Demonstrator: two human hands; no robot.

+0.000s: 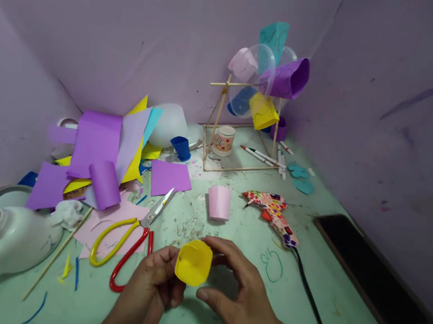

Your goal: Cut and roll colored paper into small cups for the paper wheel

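Pinching a yellow paper cup (193,262) just above the green tabletop (341,308), the left hand (151,288) has its grip closed on the rim while the right hand (239,289) curls around its far side, near the scissors (131,236) and pink cup (219,203).

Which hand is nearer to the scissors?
Left. The left hand lies right beside the scissors, by the red handle, with a grip on the yellow paper cup. The right hand is on the far side of that cup.
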